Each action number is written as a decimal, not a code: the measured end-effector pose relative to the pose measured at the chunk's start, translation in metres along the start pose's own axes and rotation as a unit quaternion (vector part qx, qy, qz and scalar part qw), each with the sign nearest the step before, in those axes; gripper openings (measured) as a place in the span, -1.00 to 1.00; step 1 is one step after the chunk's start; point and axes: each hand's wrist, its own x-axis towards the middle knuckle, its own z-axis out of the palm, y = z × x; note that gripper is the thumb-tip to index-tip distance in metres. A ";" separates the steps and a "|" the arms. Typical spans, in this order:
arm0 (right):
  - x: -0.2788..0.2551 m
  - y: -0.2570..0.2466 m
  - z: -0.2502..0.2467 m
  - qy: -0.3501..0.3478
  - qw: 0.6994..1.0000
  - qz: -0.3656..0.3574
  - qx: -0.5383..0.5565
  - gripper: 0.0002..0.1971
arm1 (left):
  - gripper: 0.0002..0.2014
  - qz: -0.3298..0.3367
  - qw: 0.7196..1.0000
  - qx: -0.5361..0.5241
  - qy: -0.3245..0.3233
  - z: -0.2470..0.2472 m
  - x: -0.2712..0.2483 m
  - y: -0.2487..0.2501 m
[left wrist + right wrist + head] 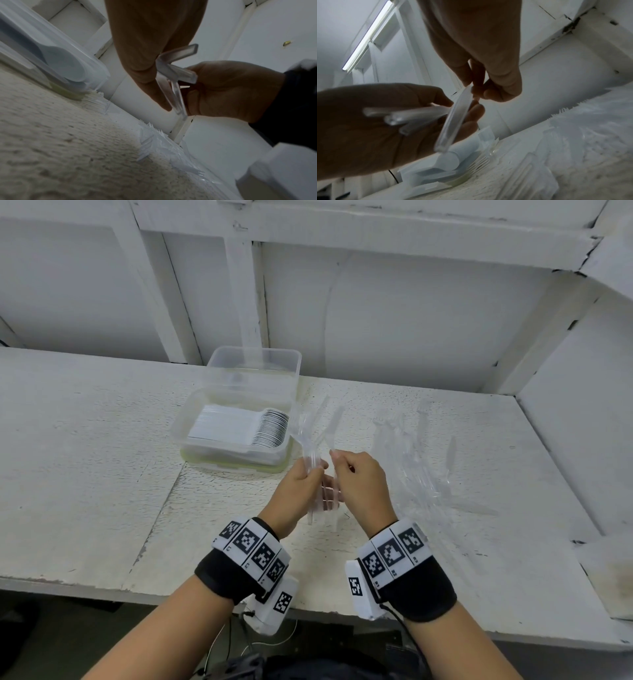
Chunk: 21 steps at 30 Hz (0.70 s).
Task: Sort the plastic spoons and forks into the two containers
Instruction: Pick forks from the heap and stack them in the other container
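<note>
While the left hand [301, 484] grips a fanned bundle of clear plastic forks [313, 440] above the table [85, 474], the right hand [359, 477] pinches one more clear piece [453, 119] by its handle, feeding it into the bundle. Step looks like gathering forks; next, probably carry them to the empty far container [255, 364], clearing the near spoon container [233, 429] just left. Loose clear cutlery [418, 460] lies right; back wall close behind.
</note>
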 end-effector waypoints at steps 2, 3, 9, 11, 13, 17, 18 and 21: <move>0.001 -0.001 0.000 -0.006 1.000 0.012 -0.027 -0.67 | -0.81 0.008 0.999 0.005 -0.032 0.001 -0.002 0.000; 0.002 -0.002 -0.001 -0.007 0.999 0.019 -0.032 -0.68 | -0.82 0.012 0.999 0.012 -0.048 0.000 -0.003 0.000; 0.005 -0.005 -0.010 -0.046 0.999 0.014 -0.003 -0.56 | -0.86 0.019 0.996 0.027 -0.083 -0.004 -0.008 0.004; 0.007 -0.009 -0.014 -0.071 0.997 0.007 0.017 -0.63 | -0.87 0.019 0.995 0.040 -0.086 -0.005 -0.008 0.006; 0.010 -0.009 -0.020 -0.099 0.993 0.026 0.053 -0.71 | -0.89 0.021 0.994 0.054 -0.089 -0.007 -0.007 0.007; 0.021 -0.010 -0.027 -0.114 0.968 0.131 0.182 -0.74 | -0.90 0.032 0.993 0.071 -0.093 -0.009 -0.005 0.006; 0.025 -0.010 -0.028 -0.109 0.955 0.157 0.226 -0.67 | -0.90 0.034 0.992 0.073 -0.097 -0.009 -0.006 0.006; 0.033 -0.013 -0.030 -0.114 0.926 0.185 0.310 -0.55 | -0.93 0.032 0.989 0.083 -0.120 -0.008 -0.007 0.005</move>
